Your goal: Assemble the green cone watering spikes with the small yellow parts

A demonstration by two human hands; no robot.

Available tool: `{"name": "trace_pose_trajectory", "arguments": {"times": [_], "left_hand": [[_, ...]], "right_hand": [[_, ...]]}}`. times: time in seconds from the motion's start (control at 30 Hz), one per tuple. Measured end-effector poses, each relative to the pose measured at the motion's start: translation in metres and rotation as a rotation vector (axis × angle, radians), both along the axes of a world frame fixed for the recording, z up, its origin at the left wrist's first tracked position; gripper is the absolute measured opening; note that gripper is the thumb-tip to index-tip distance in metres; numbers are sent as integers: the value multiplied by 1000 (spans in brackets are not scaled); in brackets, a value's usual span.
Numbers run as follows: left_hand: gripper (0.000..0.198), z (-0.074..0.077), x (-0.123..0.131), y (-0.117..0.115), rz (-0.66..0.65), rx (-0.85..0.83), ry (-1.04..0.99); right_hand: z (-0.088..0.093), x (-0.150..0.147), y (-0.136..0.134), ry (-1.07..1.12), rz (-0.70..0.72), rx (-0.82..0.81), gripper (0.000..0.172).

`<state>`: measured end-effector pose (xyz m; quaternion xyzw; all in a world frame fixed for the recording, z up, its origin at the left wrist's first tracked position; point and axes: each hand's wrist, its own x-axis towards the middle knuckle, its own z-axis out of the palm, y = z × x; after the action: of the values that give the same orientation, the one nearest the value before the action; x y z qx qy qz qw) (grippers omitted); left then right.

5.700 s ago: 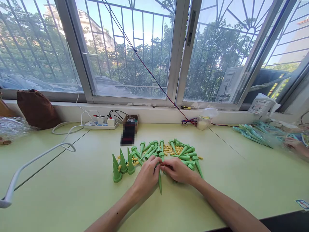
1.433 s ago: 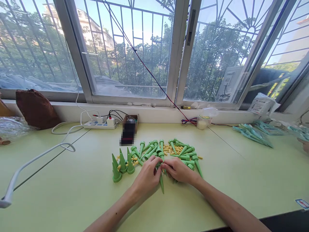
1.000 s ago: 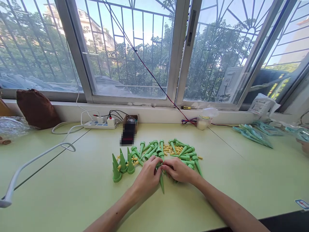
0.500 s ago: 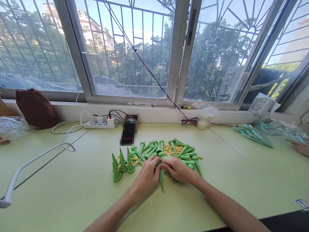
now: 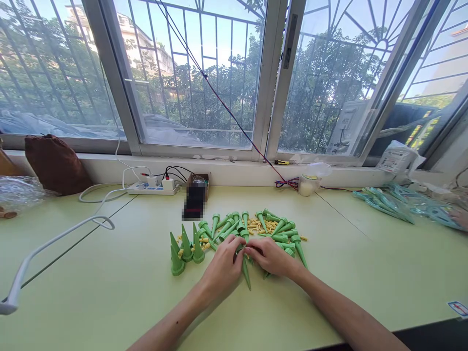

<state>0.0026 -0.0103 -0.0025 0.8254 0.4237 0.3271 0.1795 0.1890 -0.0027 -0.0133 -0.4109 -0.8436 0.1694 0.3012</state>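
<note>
My left hand (image 5: 227,259) is closed around a green plastic spike (image 5: 246,274), a hollow-looking cone whose pointed tip sticks out below toward me. My right hand (image 5: 269,254) meets it at the spike's wide end, thumb and fingers pinched together. What sits between those fingertips is hidden. Just beyond both hands lies a pile of similar green spikes (image 5: 228,225), with small yellow plugs (image 5: 268,226) heaped among them. To the left several spikes (image 5: 185,246) stand upright on their caps, more yellow pieces beside them.
A white power strip (image 5: 151,189) and a small box (image 5: 204,179) with a pixelated dark item are near the window. A lidded jar (image 5: 308,185) stands farther right. Teal plastic bags (image 5: 383,204) lie at right, with another person's hand (image 5: 459,218) at the edge. A white curved stand (image 5: 54,243) crosses the left.
The held spike's tip has swung slightly right, while my hands stay almost in place. At the right edge, the other person's hand has shifted and a teal bag there is more spread out.
</note>
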Motion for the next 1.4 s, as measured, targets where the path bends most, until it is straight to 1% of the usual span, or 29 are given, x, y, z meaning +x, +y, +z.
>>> {"name": "trace_pose_trajectory", "arguments": {"times": [0.2, 0.33, 0.6, 0.8, 1.0, 1.13, 1.2, 1.4], "left_hand": [[20, -1, 0, 1, 1, 2, 7], [20, -2, 0, 1, -9, -2, -1], [20, -1, 0, 1, -3, -9, -4], [19, -1, 0, 1, -2, -5, -7], [19, -1, 0, 2, 11, -7, -6], [19, -1, -1, 2, 27, 4, -3], [19, -2, -1, 2, 27, 10, -5], [20, -2, 0, 2, 19, -10, -5]], "right_hand": [[-2, -1, 0, -18, 13, 20, 27], [-4, -1, 1, -31, -15, 19, 33], [-7, 0, 4, 3, -12, 24, 42], [-3, -2, 3, 56, -2, 21, 36], [1, -2, -1, 120, -18, -58, 17], [3, -2, -3, 127, 0, -87, 10], [3, -2, -3, 126, 2, -81, 10], [1, -1, -1, 91, -12, -61, 19]]}}
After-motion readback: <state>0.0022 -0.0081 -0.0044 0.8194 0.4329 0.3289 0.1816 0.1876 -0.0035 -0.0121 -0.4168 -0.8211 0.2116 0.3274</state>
